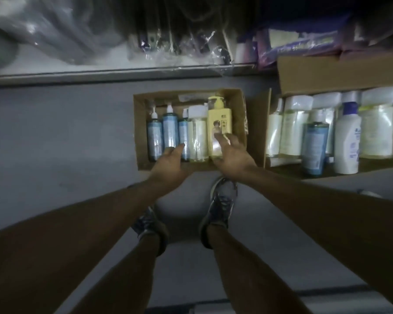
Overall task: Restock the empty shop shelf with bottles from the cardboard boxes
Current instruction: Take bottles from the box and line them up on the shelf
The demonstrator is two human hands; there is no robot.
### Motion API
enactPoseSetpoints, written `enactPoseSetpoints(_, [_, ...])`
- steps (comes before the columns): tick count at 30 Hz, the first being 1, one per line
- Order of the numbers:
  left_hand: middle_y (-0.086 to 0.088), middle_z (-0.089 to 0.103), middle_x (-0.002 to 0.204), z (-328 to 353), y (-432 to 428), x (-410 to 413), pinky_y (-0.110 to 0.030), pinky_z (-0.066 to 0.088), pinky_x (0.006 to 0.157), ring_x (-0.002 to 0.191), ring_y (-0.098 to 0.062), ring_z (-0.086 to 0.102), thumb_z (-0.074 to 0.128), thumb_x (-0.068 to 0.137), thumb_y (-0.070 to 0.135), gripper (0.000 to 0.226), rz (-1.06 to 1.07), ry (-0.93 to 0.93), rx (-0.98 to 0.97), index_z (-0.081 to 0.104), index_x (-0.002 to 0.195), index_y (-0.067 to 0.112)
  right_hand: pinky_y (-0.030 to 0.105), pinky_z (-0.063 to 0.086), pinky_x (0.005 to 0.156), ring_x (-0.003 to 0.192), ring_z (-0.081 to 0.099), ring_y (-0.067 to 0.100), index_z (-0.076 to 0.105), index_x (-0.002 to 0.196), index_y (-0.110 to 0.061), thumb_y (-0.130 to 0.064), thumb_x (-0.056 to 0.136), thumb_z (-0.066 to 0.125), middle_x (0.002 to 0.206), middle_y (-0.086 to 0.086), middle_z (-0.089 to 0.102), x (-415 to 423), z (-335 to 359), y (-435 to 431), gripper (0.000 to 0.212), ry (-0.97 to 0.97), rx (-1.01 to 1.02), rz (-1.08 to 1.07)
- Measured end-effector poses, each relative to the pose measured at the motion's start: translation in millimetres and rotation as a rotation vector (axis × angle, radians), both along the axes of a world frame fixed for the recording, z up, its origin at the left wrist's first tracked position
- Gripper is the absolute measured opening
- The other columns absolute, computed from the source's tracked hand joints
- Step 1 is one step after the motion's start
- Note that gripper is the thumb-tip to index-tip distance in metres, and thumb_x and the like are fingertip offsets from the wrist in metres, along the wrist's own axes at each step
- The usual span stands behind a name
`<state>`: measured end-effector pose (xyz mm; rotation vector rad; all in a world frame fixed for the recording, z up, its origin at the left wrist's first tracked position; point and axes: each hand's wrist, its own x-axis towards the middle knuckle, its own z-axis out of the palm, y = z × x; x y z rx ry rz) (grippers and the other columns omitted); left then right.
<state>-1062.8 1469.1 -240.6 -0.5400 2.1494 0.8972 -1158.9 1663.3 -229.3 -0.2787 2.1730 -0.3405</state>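
You are looking down at a gray floor [77, 132]. At the top runs a long low shelf [123, 71]. Crinkly clear plastic [55, 30] lies on its left part, and purple packs [304, 46] sit on its right part.

The big box [327, 73] stands on the floor at the right, close to the shelf. It is cardboard and its top is open. Pale wrapped packs [377, 132] fill most of it. A white bottle [347, 141] and a blue tube bottle [314, 146] lie on top of them, side by side.

The small box [141, 132] sits in the middle of the floor, just beside the big box and right in front of your feet. It is open too. The bottles in it lie flat in a row. On the left are three blue bottles [169, 130] with white tips. Next to them is a clear pale bottle [199, 137]. At the right end is a yellow pump bottle [219, 118].

Both of your arms reach down into the small box. Your right hand [230, 155] is loose, with its fingers spread, and its fingertips touch the near end of the yellow pump bottle. Your left hand [168, 159] is loose as well. It holds nothing, and its fingertip touches the blue bottle nearest the clear one.

Your two dark shoes [220, 200] stand on the floor just below the small box.
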Motion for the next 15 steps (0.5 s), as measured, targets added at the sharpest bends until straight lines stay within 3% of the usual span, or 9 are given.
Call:
enactPoseSetpoints(4, [-0.017, 0.031, 0.168, -72.4, 5.3, -22.9, -0.044, 0.047, 0.108, 0.141, -0.041, 0.050, 0.071, 0.098, 0.045, 0.091, 0.040, 0.029, 0.003, 0.018, 0.170, 0.030, 0.053, 0.029, 0.123, 0.153, 0.025, 0.046, 0.004, 0.169, -0.039, -0.036, 0.099, 0.062, 0.171, 0.016, 0.012, -25.1, -67.8, -3.8, 0.091, 0.074, 0.056, -0.140])
enactPoseSetpoints(8, [-0.016, 0.032, 0.169, -114.9, 11.4, -44.3, -0.040, 0.045, 0.107, 0.141, -0.039, 0.051, 0.070, 0.099, 0.040, 0.093, 0.082, 0.058, -0.001, 0.012, 0.171, 0.034, 0.059, 0.040, 0.119, 0.142, 0.045, 0.050, -0.004, 0.165, -0.052, -0.039, 0.096, 0.066, 0.172, 0.015, 0.000, -27.2, -106.9, -3.0, 0.099, 0.029, 0.047, -0.097])
enactPoseSetpoints(10, [-0.017, 0.034, 0.167, -122.5, 15.1, -48.8, -0.041, 0.045, 0.109, 0.141, -0.038, 0.051, 0.071, 0.100, 0.039, 0.093, 0.107, 0.064, 0.008, 0.011, 0.171, 0.034, 0.062, 0.039, 0.119, 0.146, 0.041, 0.049, -0.005, 0.162, -0.059, -0.036, 0.095, 0.070, 0.174, 0.011, -0.005, -22.1, -117.5, 0.0, 0.103, 0.053, 0.023, -0.128])
enactPoseSetpoints(13, [-0.017, 0.039, 0.164, -129.1, 22.8, -53.3, -0.045, 0.051, 0.108, 0.136, -0.036, 0.055, 0.075, 0.098, 0.036, 0.099, 0.178, 0.058, 0.044, 0.008, 0.171, 0.036, 0.067, 0.033, 0.121, 0.153, 0.028, 0.047, -0.002, 0.160, -0.064, -0.033, 0.095, 0.071, 0.173, 0.009, 0.006, -12.6, -127.8, -2.2, 0.102, 0.132, -0.027, -0.230])
enactPoseSetpoints(15, [-0.017, 0.042, 0.162, -134.6, 30.8, -56.9, -0.045, 0.050, 0.108, 0.137, -0.037, 0.055, 0.079, 0.096, 0.033, 0.104, 0.214, 0.084, 0.083, 0.006, 0.171, 0.035, 0.066, 0.033, 0.120, 0.148, 0.029, 0.047, 0.004, 0.159, -0.065, -0.039, 0.093, 0.072, 0.166, 0.009, 0.016, -9.5, -132.3, -8.6, 0.098, 0.176, -0.046, -0.287])
